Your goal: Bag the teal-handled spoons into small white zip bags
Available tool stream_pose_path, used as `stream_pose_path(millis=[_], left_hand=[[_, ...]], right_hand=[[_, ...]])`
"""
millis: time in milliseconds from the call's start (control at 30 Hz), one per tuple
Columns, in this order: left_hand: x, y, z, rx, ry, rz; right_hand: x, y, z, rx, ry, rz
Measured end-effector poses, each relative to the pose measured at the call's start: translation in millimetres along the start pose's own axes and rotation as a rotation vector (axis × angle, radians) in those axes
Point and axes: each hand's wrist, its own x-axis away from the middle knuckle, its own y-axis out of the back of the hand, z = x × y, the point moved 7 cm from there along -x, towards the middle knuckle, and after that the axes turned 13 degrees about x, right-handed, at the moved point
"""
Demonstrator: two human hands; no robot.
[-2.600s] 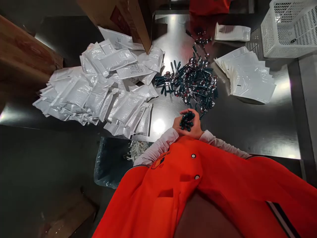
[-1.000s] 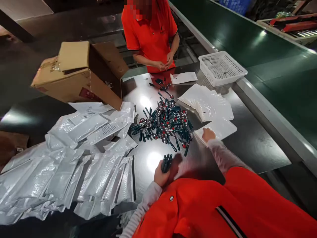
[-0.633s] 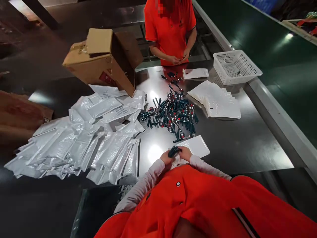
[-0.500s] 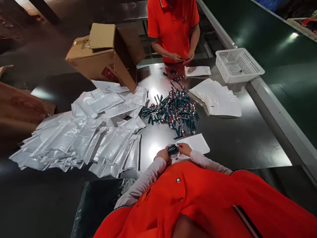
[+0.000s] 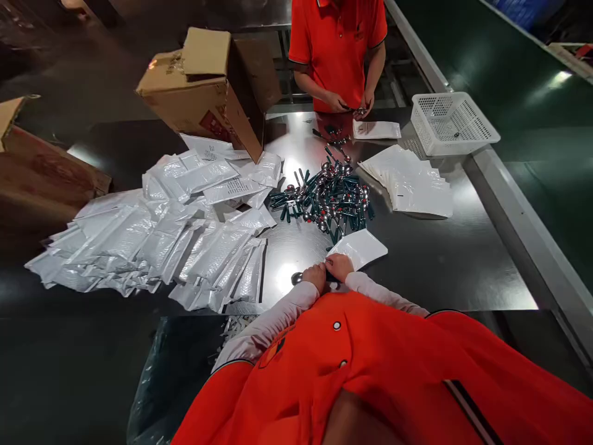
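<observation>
Left hand (image 5: 315, 276): we clasp dark-handled metal spoons (image 5: 297, 279), best kept bunched;
Right hand (image 5: 340, 266): we pinch flat white envelope (image 5: 365, 248)

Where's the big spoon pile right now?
In the head view, the spoon pile lies on the table, between the heaped white mailers on the left and the fanned mailers on the right.

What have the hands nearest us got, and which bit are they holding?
The left hand grips at least one spoon behind its bowl; the right hand seems to hold a white envelope at its near end.
</observation>
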Motion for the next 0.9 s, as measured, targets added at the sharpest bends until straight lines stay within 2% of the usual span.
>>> stream_pose_path(millis=[267,500,667,800,900], left_hand=[[0.3,24.9,25.4,0.228,0.182,-0.069],[5.4,34.6,22.3,0.246,0.073,-0.06],[14.9,50.4,27.0,0.282,0.076,-0.124],[13.3,47.1,14.8,0.238,-0.102,0.055],[11.6,40.4,12.7,0.205,-0.099,0.141]], right_hand=[[4.2,40.6,11.7,0.05,0.132,-0.068],[17.9,53.9,40.4,0.159,0.256,-0.006],[30.0,63.7,46.6,0.199,0.233,-0.003],[41.3,69.4,54.4,0.196,0.352,-0.04],[46.6,71.6,50.3,0.217,0.313,0.028]])
